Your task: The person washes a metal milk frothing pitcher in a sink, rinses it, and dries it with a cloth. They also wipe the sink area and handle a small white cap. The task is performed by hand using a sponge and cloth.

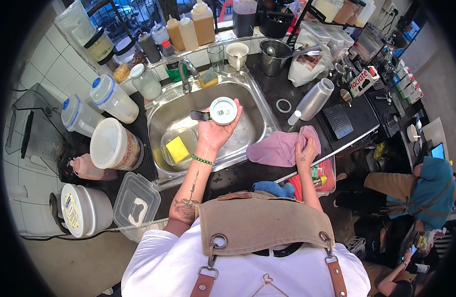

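Note:
My left hand (217, 134), palm up over the stainless steel sink (246, 130), holds the head of what looks like a cream whipper (223, 111). Its round whitish underside faces up, and a black lever sticks out to the left. On the counter's right side, my right hand (306, 149) grips a crumpled pink cloth (274, 150). Beyond the cloth lie an uncapped silver metal bottle (317, 99), a small white-tipped part (294, 117) and a pale gasket ring (283, 105). A yellow sponge (177, 149) sits in a clear plastic container (189, 137) inside the sink.
A faucet (187, 76) rises behind the basin. To the left stand lidded pitchers (114, 98) and tubs (116, 144). Behind are a cup (236, 55) and a steel pail (271, 61). A digital scale (337, 120) lies right. Other people (432, 193) are at far right.

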### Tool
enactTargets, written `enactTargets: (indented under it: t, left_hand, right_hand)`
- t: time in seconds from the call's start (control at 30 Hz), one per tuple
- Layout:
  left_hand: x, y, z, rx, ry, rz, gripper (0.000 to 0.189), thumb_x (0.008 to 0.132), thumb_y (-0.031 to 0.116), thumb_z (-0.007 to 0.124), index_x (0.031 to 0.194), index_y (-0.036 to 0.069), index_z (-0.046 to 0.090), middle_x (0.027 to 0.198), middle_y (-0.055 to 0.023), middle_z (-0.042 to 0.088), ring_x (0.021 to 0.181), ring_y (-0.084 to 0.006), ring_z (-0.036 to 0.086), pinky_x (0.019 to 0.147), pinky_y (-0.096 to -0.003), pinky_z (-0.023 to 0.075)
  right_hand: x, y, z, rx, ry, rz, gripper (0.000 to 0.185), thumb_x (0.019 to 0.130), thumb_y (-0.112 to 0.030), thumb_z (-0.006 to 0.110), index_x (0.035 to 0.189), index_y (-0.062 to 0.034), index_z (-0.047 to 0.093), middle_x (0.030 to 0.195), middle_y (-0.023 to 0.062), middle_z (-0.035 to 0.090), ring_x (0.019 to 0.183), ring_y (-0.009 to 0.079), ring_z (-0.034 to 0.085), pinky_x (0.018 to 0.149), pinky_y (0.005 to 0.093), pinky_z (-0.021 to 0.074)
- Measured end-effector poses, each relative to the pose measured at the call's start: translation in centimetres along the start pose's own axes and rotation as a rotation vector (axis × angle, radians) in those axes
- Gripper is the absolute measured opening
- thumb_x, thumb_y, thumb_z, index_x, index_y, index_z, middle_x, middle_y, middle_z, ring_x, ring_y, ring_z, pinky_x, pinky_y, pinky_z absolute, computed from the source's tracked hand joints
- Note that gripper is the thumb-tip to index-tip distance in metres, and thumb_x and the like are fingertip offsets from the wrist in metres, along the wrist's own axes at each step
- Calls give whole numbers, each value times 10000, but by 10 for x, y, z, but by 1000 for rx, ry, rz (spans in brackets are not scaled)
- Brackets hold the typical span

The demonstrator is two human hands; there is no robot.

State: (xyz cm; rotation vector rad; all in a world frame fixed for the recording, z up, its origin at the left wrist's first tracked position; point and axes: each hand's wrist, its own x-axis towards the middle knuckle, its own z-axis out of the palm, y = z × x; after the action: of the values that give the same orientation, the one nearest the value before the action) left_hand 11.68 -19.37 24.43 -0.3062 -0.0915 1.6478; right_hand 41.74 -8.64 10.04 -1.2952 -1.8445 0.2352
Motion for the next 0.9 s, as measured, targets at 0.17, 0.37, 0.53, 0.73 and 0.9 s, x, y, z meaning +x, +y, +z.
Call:
enactTargets:
  t: [0.17, 0.37, 0.53, 0.73, 0.9]
  left_hand:
    - [4, 4, -8, 53, -16, 21, 354, 918, 264, 453, 1087, -7, 605, 1227, -200, 561, 1196, -349, 510, 1057, -502, 411]
    - [7, 6, -12, 47, -1, 32, 340, 898, 238, 437, 1079, 5, 606, 1237, -205, 555, 1203, -355, 507, 1060, -507, 409]
    - [9, 8, -16, 61, -3, 62, 351, 911, 240, 415, 1080, -3, 604, 1237, -211, 554, 1204, -358, 507, 1060, -508, 409]
    - [8, 4, -8, 75, 25, 40, 348, 911, 230, 416, 1081, -9, 603, 1232, -216, 557, 1197, -360, 513, 1058, -503, 412]
    - [11, 4, -12, 80, 13, 39, 351, 898, 210, 432, 1115, -17, 588, 1247, -221, 548, 1190, -360, 517, 1057, -503, 413]
  right_hand:
    - [0, 2, 0, -5, 1, 0, 334, 780, -114, 616, 1079, 21, 548, 1057, 201, 565, 1048, 384, 508, 929, 441, 400]
    - [0, 1, 0, 9, 0, 4, 331, 785, -112, 614, 1077, 26, 544, 1062, 203, 563, 1053, 386, 507, 936, 439, 399]
    - [0, 0, 0, -10, 2, -13, 333, 783, -106, 618, 1076, 30, 541, 1068, 205, 561, 1064, 386, 506, 948, 440, 395]
    - [2, 1, -1, 2, 4, -19, 339, 773, -104, 622, 1075, 30, 543, 1069, 205, 562, 1062, 384, 507, 949, 439, 395]
    - [4, 4, -1, 14, 4, -8, 344, 762, -93, 610, 1079, 24, 548, 1067, 200, 565, 1059, 381, 507, 949, 438, 394]
